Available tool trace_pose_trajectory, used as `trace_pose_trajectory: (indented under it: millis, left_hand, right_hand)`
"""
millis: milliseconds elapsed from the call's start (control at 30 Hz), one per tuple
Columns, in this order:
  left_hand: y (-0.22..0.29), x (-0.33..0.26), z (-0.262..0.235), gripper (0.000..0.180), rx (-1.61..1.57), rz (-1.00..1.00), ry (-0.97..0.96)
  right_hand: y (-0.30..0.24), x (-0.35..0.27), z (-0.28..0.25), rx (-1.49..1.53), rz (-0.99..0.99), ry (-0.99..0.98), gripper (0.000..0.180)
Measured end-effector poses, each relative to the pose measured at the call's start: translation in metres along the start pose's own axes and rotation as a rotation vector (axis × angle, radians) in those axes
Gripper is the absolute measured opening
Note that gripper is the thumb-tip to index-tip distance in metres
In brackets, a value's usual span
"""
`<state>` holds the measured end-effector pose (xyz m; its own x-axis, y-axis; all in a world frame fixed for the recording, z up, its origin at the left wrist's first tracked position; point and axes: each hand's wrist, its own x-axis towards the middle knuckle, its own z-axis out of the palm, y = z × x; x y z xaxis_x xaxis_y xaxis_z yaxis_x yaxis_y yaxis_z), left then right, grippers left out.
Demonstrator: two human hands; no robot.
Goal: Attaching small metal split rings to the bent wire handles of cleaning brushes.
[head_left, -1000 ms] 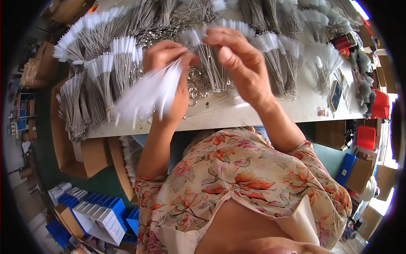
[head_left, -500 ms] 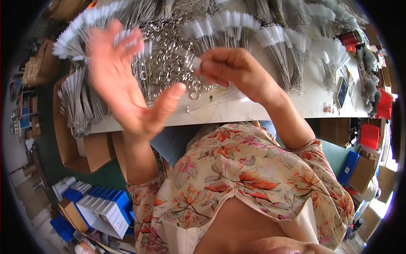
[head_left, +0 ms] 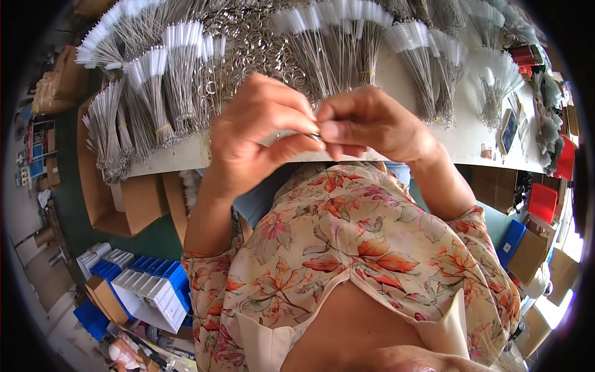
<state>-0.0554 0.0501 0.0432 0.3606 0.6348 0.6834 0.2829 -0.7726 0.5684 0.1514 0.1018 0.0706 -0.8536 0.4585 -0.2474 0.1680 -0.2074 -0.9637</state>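
My left hand [head_left: 263, 133] and my right hand [head_left: 381, 127] meet in front of my chest, just over the table's near edge. Both pinch a small shiny metal ring [head_left: 315, 136]; fingertips cover most of it, so its full shape is hidden. Beyond the hands lies a heap of loose metal rings [head_left: 263, 49]. Thin wire-handled brushes with white bristles stand in bundles on both sides, one bundle [head_left: 183, 68] left of the heap and another [head_left: 334, 46] right of it.
More brush bundles [head_left: 427, 68] cover the right of the white table [head_left: 462, 146], near a phone [head_left: 509, 130]. An open cardboard box [head_left: 124, 211] stands below the table's left edge. Blue and white plastic bins [head_left: 152, 294] are on the lower left, a red bin [head_left: 543, 203] on the right.
My left hand, spread and raised over the left brushes before, has come down and right and closed in a pinch. The right hand has moved nearer to me, away from the ring heap.
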Motion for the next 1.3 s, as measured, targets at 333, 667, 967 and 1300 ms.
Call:
trace_pose_trajectory:
  millis: [333,667,967,1300]
  left_hand:
    - [-0.001,-0.100,0.040,0.010,0.403,-1.000,-0.088]
    - [0.018,-0.034,-0.005,0.022,-0.535,-0.832,0.320]
    - [0.027,0.008,-0.048,0.015,-0.384,-0.626,0.042]
    - [0.043,0.038,-0.029,0.036,-0.094,-0.247,0.324]
  right_hand:
    - [0.106,-0.065,-0.012,-0.984,-0.084,0.418,0.008]
    - [0.044,0.034,0.022,-0.693,-0.498,0.274,0.007]
    - [-0.004,0.022,0.007,-0.163,-0.308,0.104,0.014]
    - [-0.040,0.019,0.000,0.183,-0.398,0.121,0.017]
